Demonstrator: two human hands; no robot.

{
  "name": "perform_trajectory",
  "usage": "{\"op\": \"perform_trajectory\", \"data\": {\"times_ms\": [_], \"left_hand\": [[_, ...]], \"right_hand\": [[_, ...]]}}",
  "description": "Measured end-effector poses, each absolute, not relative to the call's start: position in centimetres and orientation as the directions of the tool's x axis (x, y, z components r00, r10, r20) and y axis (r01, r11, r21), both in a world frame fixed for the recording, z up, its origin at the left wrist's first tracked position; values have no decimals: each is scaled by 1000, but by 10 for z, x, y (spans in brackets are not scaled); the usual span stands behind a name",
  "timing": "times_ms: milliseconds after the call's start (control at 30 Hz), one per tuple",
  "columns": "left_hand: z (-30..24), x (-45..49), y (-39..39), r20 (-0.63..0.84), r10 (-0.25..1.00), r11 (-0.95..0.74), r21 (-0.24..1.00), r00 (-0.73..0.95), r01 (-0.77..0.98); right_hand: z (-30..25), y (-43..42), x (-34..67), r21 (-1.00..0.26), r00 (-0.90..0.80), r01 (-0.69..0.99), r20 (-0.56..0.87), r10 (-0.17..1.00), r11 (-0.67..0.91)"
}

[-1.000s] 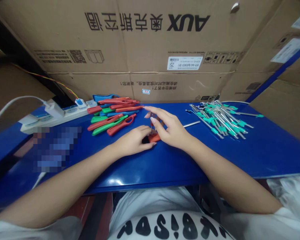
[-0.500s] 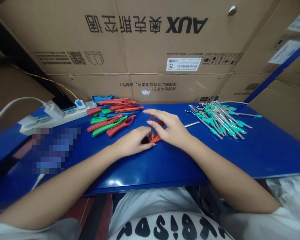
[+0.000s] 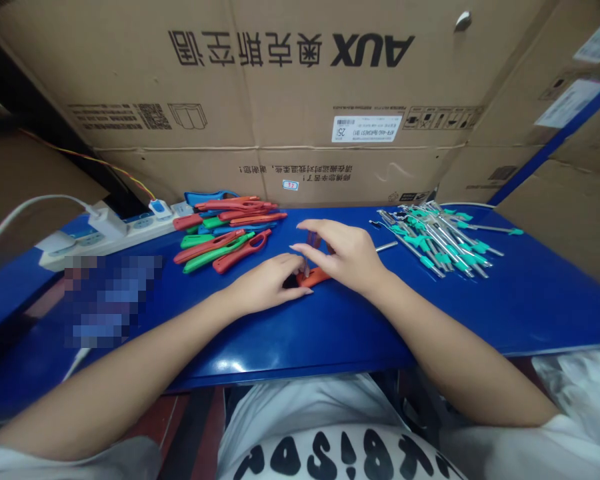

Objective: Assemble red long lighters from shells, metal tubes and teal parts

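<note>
In the middle of the table, my left hand (image 3: 275, 283) holds an orange lighter handle (image 3: 316, 277) flat on the surface, thumb on the near side and fingers on the far side. Upright over it stands a small screwdriver (image 3: 311, 241) with a dark reddish, see-through handle, its thin shaft pointing down at the orange casing. My right hand (image 3: 347, 257) has its thumb and fingers around the screwdriver handle. A silver tube (image 3: 387, 247) pokes out beyond my right hand; whether it joins the orange handle is hidden.
Left of my hands lies a pile of red, green and blue lighter casings (image 3: 230, 230). On the right are several silver lighter tubes with teal parts (image 3: 440, 240). A white power strip (image 3: 110, 233) sits at the left, and a large cardboard box (image 3: 260, 133) stands behind the blue table (image 3: 300, 340).
My right hand has shifted slightly to the right and its thumb and fingers have loosened around the screwdriver handle. My left hand and the orange lighter handle stay in place.
</note>
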State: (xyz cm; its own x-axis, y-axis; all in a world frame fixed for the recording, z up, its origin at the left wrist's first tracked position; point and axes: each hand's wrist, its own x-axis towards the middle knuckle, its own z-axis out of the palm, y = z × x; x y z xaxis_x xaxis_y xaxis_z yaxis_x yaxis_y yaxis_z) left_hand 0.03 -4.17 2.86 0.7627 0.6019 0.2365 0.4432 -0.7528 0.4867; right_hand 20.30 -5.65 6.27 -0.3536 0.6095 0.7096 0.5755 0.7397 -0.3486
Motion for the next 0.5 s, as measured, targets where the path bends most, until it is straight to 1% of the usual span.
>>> {"op": "perform_trajectory", "data": {"times_ms": [33,67,133,167,200,233,333,400,433,500], "left_hand": [[29,0,-42,238,603,-753,484,762,445],[29,0,-42,238,604,-753,483,761,447],[29,1,-42,241,606,-752,484,758,448],[29,1,-42,241,608,-751,485,757,449],[29,1,-42,239,610,-749,484,756,451],[29,1,-42,238,610,-749,484,756,453],[28,0,-42,226,607,-750,481,762,455],[28,0,-42,225,602,-752,483,766,449],[28,1,-42,227,602,-751,488,766,445],[28,1,-42,235,606,-746,498,760,442]], "right_hand": [[63,-57,202,-364,-354,563,705,615,742],[63,-58,201,-415,-355,524,688,633,744],[63,-58,198,-554,-374,402,627,683,729],[63,-58,198,-602,-387,351,603,697,717],[63,-58,197,-616,-394,327,600,696,716],[64,-58,198,-592,-393,338,618,682,731],[65,-59,200,-395,-382,472,714,586,788],[65,-60,202,-307,-401,531,730,554,790],[65,-60,202,-302,-407,533,727,552,790],[64,-60,201,-364,-420,476,706,570,801]]}}
